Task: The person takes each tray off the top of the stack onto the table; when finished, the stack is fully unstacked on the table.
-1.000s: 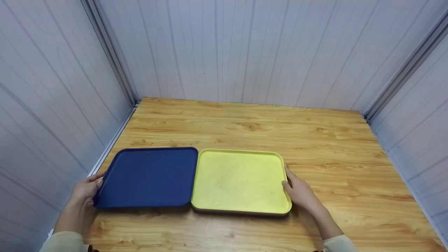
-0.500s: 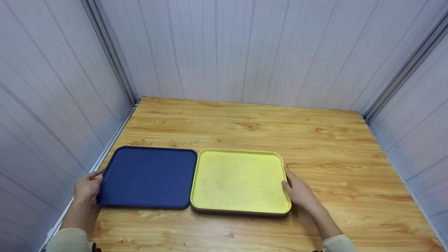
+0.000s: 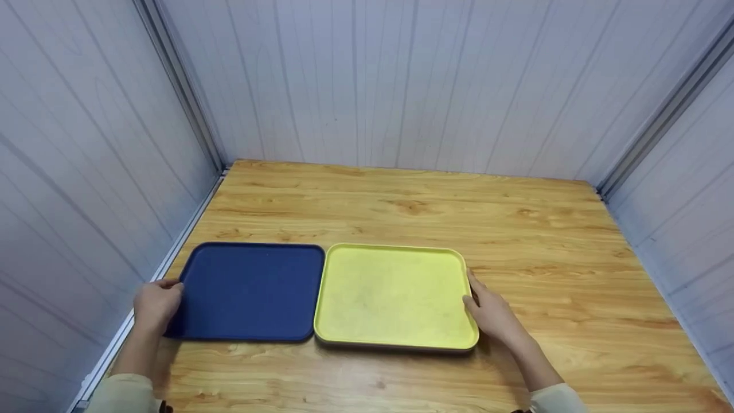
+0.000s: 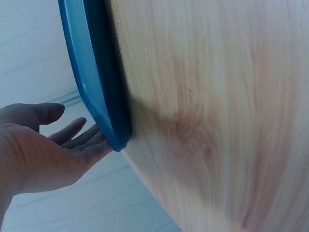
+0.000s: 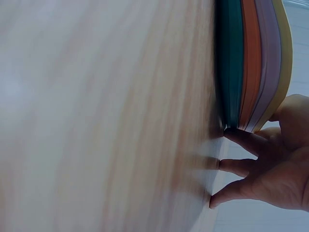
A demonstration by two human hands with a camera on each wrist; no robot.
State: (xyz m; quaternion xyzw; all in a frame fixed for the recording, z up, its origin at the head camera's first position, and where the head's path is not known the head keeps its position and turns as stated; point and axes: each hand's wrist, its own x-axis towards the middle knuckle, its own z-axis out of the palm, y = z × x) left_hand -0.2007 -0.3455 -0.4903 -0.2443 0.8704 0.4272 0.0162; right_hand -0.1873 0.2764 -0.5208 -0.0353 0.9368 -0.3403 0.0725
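Observation:
A dark blue tray point(image 3: 246, 292) lies on the wooden table at the left, its right edge against a stack topped by a yellow tray point(image 3: 395, 295). My left hand point(image 3: 156, 304) is at the blue tray's left edge; in the left wrist view its extended fingers point(image 4: 87, 140) touch the outer rim, while the thumb stands apart from it. At the stack's right side is my right hand point(image 3: 494, 314), thumb by the yellow rim. The right wrist view shows purple point(image 5: 270, 53), orange point(image 5: 250, 63) and teal trays point(image 5: 231, 67) beneath, with spread fingers reaching down to the table.
The wooden tabletop point(image 3: 413, 206) extends behind and to the right of the trays. White panel walls point(image 3: 373, 86) enclose it at the back and both sides. Close to my left hand runs the metal strip point(image 3: 123, 330) along the left wall.
The blue tray's left side has come down and shifted slightly right, so it now lies level. My left hand has moved right with it. My right hand and the yellow-topped stack stay almost still.

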